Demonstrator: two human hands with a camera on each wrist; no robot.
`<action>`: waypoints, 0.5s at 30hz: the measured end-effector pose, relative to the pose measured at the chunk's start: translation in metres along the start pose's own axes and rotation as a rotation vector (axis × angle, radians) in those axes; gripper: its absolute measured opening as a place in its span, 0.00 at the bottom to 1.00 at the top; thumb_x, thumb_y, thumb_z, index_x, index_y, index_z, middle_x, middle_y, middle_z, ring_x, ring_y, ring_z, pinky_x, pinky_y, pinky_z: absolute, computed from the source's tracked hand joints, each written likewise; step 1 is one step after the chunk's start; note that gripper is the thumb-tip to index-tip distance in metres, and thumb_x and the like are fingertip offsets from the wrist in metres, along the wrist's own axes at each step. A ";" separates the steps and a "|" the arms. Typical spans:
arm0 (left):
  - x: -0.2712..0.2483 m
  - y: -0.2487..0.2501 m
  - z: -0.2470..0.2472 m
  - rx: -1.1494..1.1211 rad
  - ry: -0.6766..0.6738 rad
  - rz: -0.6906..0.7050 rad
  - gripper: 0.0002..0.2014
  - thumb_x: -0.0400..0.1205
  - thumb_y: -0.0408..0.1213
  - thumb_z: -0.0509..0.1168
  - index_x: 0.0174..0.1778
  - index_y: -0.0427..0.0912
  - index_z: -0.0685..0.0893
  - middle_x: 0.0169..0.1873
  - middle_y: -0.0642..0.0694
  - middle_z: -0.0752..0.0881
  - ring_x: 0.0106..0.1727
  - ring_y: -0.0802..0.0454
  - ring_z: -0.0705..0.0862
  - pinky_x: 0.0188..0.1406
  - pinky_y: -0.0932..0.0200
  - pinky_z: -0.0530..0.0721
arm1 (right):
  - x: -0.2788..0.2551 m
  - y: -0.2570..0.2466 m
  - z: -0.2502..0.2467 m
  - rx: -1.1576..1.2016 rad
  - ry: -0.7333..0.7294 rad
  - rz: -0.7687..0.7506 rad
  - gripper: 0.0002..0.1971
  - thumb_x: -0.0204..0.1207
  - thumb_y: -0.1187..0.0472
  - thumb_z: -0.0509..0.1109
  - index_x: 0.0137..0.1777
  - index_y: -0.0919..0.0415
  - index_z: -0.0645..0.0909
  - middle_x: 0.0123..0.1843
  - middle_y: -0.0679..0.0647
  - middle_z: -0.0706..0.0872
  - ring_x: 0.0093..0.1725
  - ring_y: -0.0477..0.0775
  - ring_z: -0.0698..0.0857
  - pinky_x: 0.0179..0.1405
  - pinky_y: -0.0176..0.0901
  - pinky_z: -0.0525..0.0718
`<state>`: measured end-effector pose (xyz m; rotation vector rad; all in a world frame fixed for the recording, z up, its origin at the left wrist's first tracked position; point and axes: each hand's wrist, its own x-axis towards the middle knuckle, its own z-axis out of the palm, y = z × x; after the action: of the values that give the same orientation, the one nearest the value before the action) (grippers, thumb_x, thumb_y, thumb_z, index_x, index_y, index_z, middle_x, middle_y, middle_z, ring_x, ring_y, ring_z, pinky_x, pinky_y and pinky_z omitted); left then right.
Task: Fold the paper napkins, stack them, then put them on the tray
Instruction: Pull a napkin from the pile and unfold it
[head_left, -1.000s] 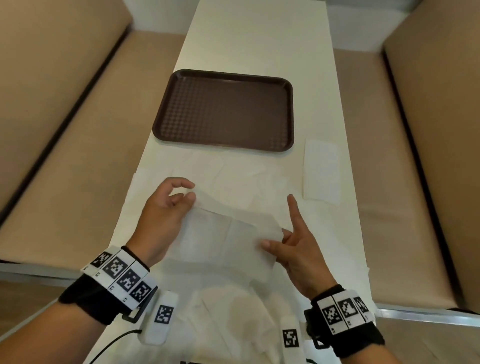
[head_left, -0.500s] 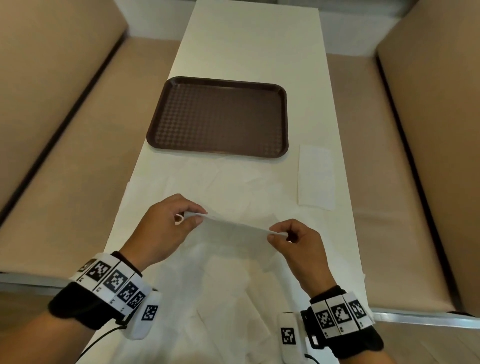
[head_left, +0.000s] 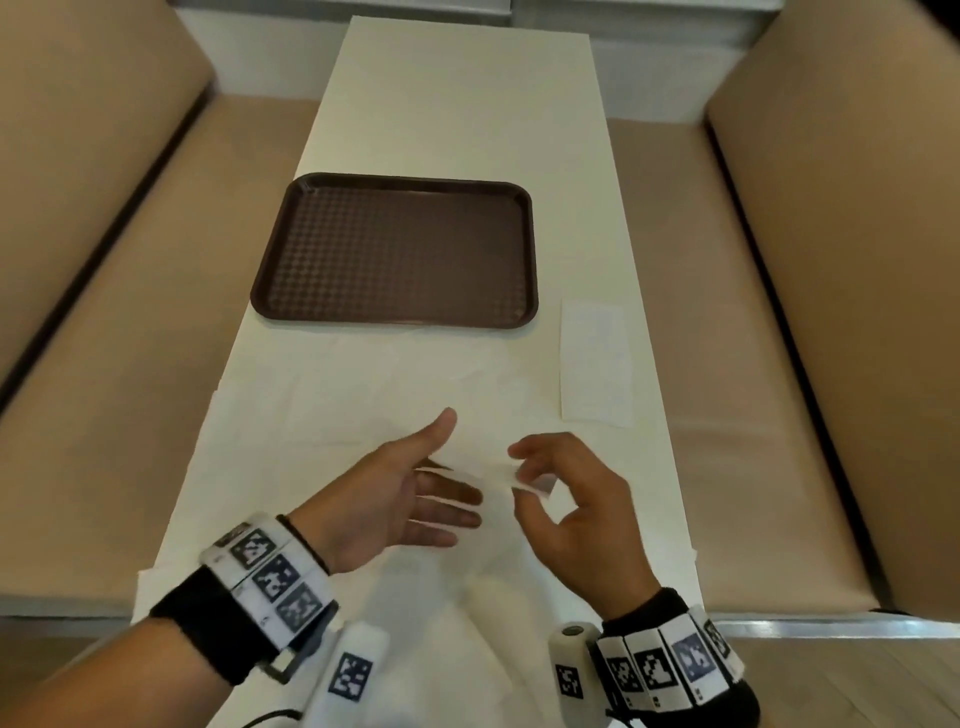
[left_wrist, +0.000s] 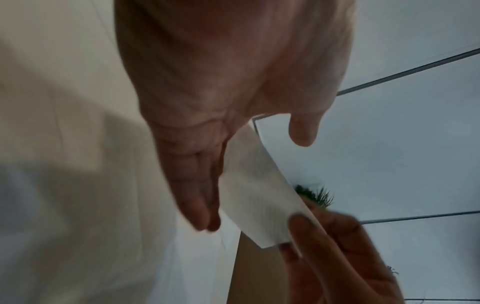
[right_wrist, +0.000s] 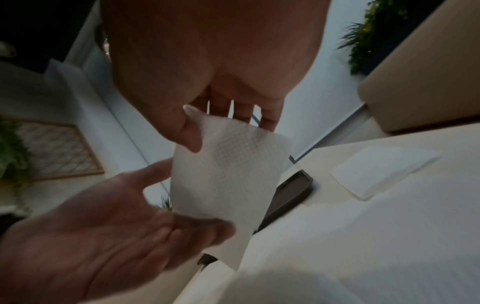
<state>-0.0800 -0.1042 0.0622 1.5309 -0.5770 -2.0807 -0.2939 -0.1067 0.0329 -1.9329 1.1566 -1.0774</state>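
Head view, right hand (head_left: 574, 512) pinching folded napkin (head_left: 498, 475), left hand (head_left: 395, 501) flat-fingered beside it, no legible writing

No readable words, brands or numbers found, only black-and-white square code markers seen on both wristbands (head_left: 270, 574), lower part of the frame

Bright head view, dim and soft wrist views.
Even overhead light on the table (head_left: 467, 104); motion blur smears both hands, and edges bow outward.

Black wristbands (head_left: 208, 618), white blocks with black square markers, perhaps a thin dark cable
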 end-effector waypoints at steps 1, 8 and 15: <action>0.008 -0.001 0.007 -0.034 -0.002 0.029 0.32 0.81 0.63 0.67 0.66 0.36 0.85 0.60 0.30 0.89 0.61 0.33 0.89 0.57 0.43 0.88 | -0.003 0.002 0.001 -0.018 -0.053 -0.041 0.10 0.71 0.67 0.73 0.47 0.52 0.80 0.56 0.42 0.87 0.53 0.44 0.86 0.51 0.42 0.85; 0.053 -0.002 0.024 0.040 0.189 0.201 0.13 0.86 0.35 0.68 0.65 0.35 0.86 0.57 0.38 0.92 0.56 0.40 0.92 0.46 0.49 0.89 | -0.006 0.011 -0.016 0.122 -0.056 0.188 0.13 0.76 0.49 0.76 0.56 0.52 0.84 0.60 0.43 0.86 0.64 0.48 0.85 0.58 0.34 0.81; 0.064 0.002 0.048 0.258 -0.038 0.210 0.14 0.86 0.34 0.68 0.67 0.49 0.84 0.58 0.48 0.92 0.59 0.46 0.90 0.50 0.50 0.89 | 0.027 0.061 -0.033 0.385 -0.093 0.805 0.11 0.77 0.54 0.78 0.53 0.60 0.88 0.51 0.64 0.92 0.53 0.65 0.91 0.53 0.66 0.88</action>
<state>-0.1418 -0.1425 0.0282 1.4954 -1.0088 -1.9366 -0.3392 -0.1595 0.0063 -1.0430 1.3703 -0.6819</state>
